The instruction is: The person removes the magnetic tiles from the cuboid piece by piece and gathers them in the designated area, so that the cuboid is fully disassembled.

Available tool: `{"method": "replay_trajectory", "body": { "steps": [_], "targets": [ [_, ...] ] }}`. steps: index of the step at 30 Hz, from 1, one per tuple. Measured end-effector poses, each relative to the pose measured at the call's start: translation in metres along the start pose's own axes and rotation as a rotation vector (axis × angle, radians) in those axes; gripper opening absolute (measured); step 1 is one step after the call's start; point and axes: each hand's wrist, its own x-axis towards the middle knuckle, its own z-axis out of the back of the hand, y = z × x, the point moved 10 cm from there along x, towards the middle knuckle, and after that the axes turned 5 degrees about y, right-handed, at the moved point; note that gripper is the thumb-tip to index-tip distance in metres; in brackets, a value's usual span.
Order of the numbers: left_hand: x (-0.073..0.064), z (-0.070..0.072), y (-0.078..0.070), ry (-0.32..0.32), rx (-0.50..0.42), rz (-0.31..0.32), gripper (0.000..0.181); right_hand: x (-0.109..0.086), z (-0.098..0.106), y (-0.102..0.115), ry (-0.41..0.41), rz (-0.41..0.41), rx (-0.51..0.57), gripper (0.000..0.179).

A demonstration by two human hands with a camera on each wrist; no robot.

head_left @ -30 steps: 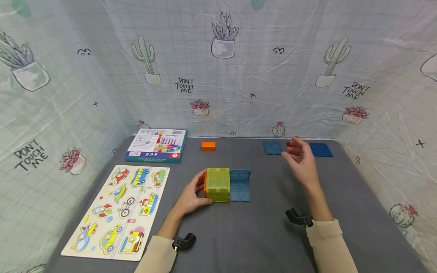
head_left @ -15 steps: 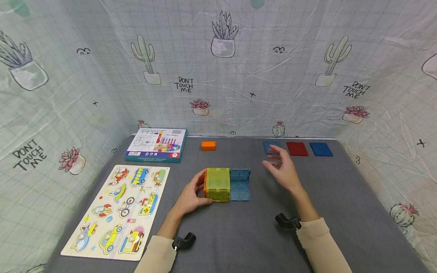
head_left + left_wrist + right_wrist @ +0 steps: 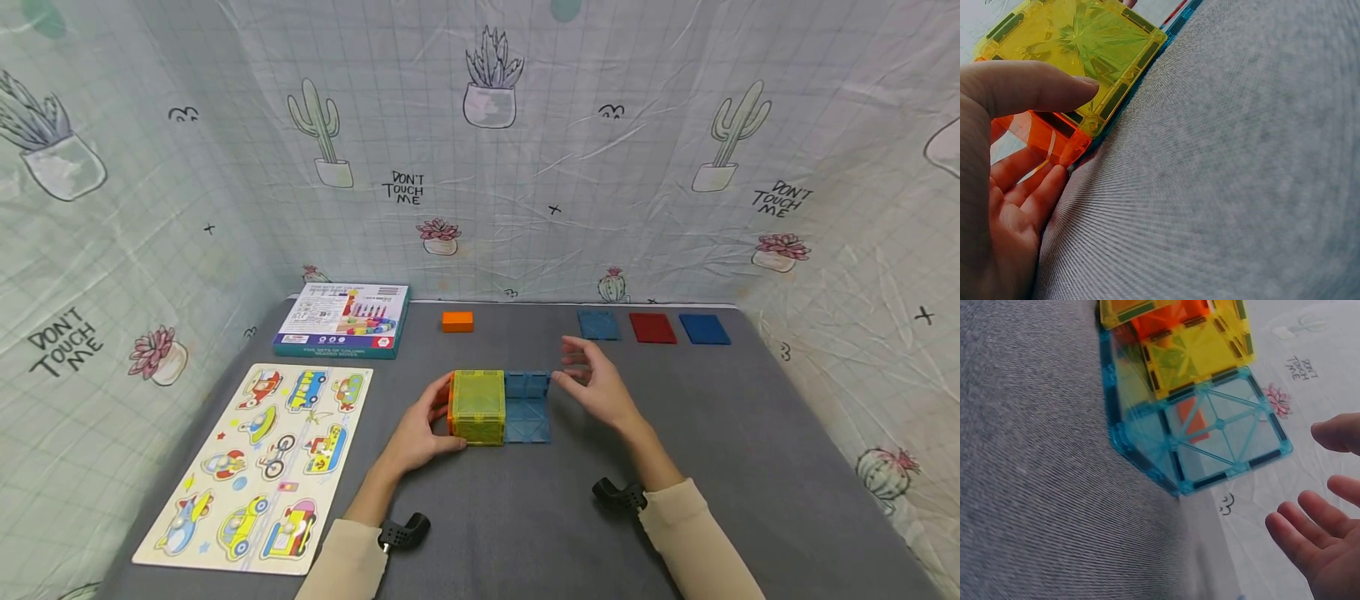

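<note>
A cube of see-through magnetic tiles (image 3: pixel 478 407) stands mid-table, yellow on top and front, orange on its left side. My left hand (image 3: pixel 417 430) grips it from the left; in the left wrist view the thumb lies on the yellow front and the fingers are at the orange side (image 3: pixel 1057 137). Joined to the cube's right are light blue tiles, one flat on the table (image 3: pixel 528 422) and one upright tile (image 3: pixel 1216 428) at the back. My right hand (image 3: pixel 600 390) is just right of the blue tiles, fingers spread, holding nothing.
Along the back of the grey table lie an orange block (image 3: pixel 457 322), a light blue tile (image 3: pixel 598 325), a red tile (image 3: pixel 652 327) and a dark blue tile (image 3: pixel 705 329). On the left are a boxed set (image 3: pixel 341 321) and a wooden picture puzzle board (image 3: pixel 255 467).
My right hand has moved left and nearer from the red tile to beside the joined blue tiles, uncovering the loose tiles behind. The left hand and cube stay in place.
</note>
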Motion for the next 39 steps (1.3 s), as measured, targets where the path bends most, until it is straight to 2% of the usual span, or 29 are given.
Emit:
{"method": "replay_trajectory", "body": {
  "steps": [2,9,14,22,29,33,39],
  "targets": [
    [0.000,0.000,0.000,0.001,0.007,0.001,0.111,0.001,-0.004,-0.005,0.011,0.004,0.006,0.059],
    [0.000,0.000,0.001,-0.004,0.012,-0.002,0.110,0.008,-0.020,-0.044,0.040,-0.013,-0.011,0.061],
    [0.000,-0.001,0.001,-0.006,0.013,0.014,0.110,0.008,-0.027,-0.049,0.059,-0.011,-0.056,0.057],
    [0.000,-0.002,-0.002,0.001,0.007,0.005,0.111,0.006,-0.036,-0.056,0.078,-0.025,-0.130,0.048],
    [0.000,-0.001,-0.001,0.000,0.024,0.025,0.111,0.004,-0.041,-0.067,0.098,-0.085,-0.191,0.033],
    [-0.001,-0.001,-0.002,0.001,0.020,0.015,0.111,0.005,-0.041,-0.069,0.100,-0.082,-0.232,0.025],
    [0.000,-0.001,-0.002,-0.004,0.017,0.009,0.111,0.006,-0.042,-0.069,0.100,-0.078,-0.237,0.010]
  ]
}}
